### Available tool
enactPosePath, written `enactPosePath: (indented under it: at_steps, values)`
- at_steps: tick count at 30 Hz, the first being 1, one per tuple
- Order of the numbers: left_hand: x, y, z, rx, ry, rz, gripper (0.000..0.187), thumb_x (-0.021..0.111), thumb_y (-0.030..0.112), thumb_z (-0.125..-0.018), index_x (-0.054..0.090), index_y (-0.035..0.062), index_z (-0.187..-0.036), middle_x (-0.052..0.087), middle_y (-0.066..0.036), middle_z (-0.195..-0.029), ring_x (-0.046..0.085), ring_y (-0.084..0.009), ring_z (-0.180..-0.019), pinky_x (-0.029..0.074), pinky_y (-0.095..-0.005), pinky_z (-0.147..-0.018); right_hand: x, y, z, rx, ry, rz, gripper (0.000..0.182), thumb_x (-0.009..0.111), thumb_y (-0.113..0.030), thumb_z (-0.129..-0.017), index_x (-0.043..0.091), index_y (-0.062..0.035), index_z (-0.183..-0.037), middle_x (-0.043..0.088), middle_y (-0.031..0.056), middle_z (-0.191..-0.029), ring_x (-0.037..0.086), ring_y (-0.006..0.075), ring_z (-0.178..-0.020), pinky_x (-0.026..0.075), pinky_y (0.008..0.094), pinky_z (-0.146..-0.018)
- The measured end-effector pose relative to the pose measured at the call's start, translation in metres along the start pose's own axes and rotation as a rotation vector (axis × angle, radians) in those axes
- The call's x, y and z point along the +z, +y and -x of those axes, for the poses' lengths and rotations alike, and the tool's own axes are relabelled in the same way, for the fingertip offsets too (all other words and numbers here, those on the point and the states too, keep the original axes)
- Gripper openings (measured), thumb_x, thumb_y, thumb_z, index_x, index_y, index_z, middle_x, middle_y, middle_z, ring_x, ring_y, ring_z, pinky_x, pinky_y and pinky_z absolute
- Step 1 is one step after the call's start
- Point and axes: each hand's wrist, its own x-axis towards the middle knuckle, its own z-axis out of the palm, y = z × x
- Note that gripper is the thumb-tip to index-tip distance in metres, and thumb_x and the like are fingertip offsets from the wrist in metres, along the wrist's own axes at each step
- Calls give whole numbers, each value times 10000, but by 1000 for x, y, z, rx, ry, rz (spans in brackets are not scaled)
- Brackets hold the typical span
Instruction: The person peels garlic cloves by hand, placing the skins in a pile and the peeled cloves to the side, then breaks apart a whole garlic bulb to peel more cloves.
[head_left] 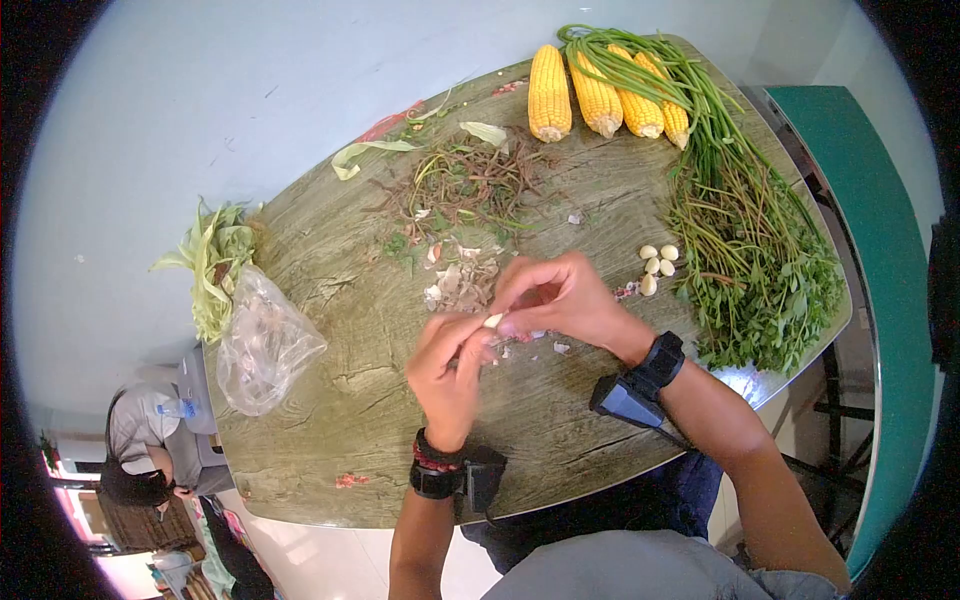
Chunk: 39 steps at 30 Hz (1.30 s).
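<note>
Moderate, even light fills the frame, cool and pale over the wall (250, 80) in the upper left. A white glare burns on the edge of the desk (330, 420) at lower right, and a bright patch washes out at the lower left edge. Shadows are soft and faint. The wide lens bends straight edges and darkens the corners to black, with coloured speckle there. Fingertips near the centre are slightly blurred; the far lower left is small and indistinct.

Tabletop (330, 440), wood-grained, curved edge. On it: four yellow corn cobs (549, 95), husks removed, long green beans (700, 100) across three; leafy greens (765, 260); a group of peeled garlic cloves (652, 266); brown-green stem scraps (470, 180); papery skins (462, 285); a clear plastic bag (262, 345).
</note>
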Motion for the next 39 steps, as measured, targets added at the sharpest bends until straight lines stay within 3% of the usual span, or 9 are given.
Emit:
enactPosePath:
  at_steps: [5,8,11,19,23,26,29,35,39]
  values:
    - [-2,4,-3,261,109,-284,279,760,-66,-676,712,40,-930,612,-72,-850,591,-144,-753,470,-242,-625,5,-3,0,137,95,-16,114,734,-1,-782,698,10,-889,681,77,-879,606,84,-709,486,215,-598]
    - [-2,5,-1,227,90,-309,275,765,-69,-666,710,38,-913,622,-78,-859,603,-158,-778,487,-253,-658,3,-5,1,164,50,-70,119,736,-6,-780,705,12,-894,691,84,-873,603,77,-694,477,210,-584]
    - [4,2,-6,192,96,-70,234,758,-62,-681,700,24,-891,624,-89,-880,615,-170,-798,499,-257,-689,2,-3,0,110,37,-24,118,743,-5,-769,716,13,-882,689,90,-868,600,79,-693,470,208,-578]
    - [0,0,-4,-63,6,234,35,660,-14,-837,653,-25,-869,619,-79,-895,617,-150,-774,526,-261,-685,1,-1,1,46,34,40,101,755,9,-747,727,11,-843,693,94,-841,596,85,-677,460,214,-561]
    - [-4,-7,-5,-208,-29,457,107,595,71,-917,623,-30,-894,616,-74,-860,605,-125,-717,531,-257,-637,5,-5,1,89,44,88,102,762,12,-738,727,15,-834,701,101,-844,597,85,-677,464,216,-559]
    - [0,-6,-5,-393,110,597,132,582,109,-932,616,-19,-927,609,-68,-843,598,-119,-716,518,-248,-618,5,-3,1,89,49,21,103,761,3,-744,726,19,-839,704,103,-864,597,84,-673,466,216,-560]
    - [1,-5,-6,-289,167,595,152,566,124,-943,607,-21,-961,600,-60,-811,593,-111,-718,498,-233,-603,5,-5,2,113,54,-7,105,758,-12,-754,726,18,-849,703,100,-859,596,81,-669,463,212,-557]
    - [1,0,-2,26,-14,203,184,636,12,-861,628,-9,-1044,589,-47,-956,584,-116,-784,492,-225,-664,3,-3,2,119,49,-97,103,748,-10,-764,713,18,-856,686,83,-840,593,76,-663,455,203,-551]
    - [2,1,-1,9,-49,139,238,656,-17,-831,640,0,-1068,563,-54,-1052,591,-120,-818,499,-223,-673,3,-6,2,129,61,-129,97,750,-2,-758,700,15,-839,676,76,-832,595,76,-669,457,203,-557]
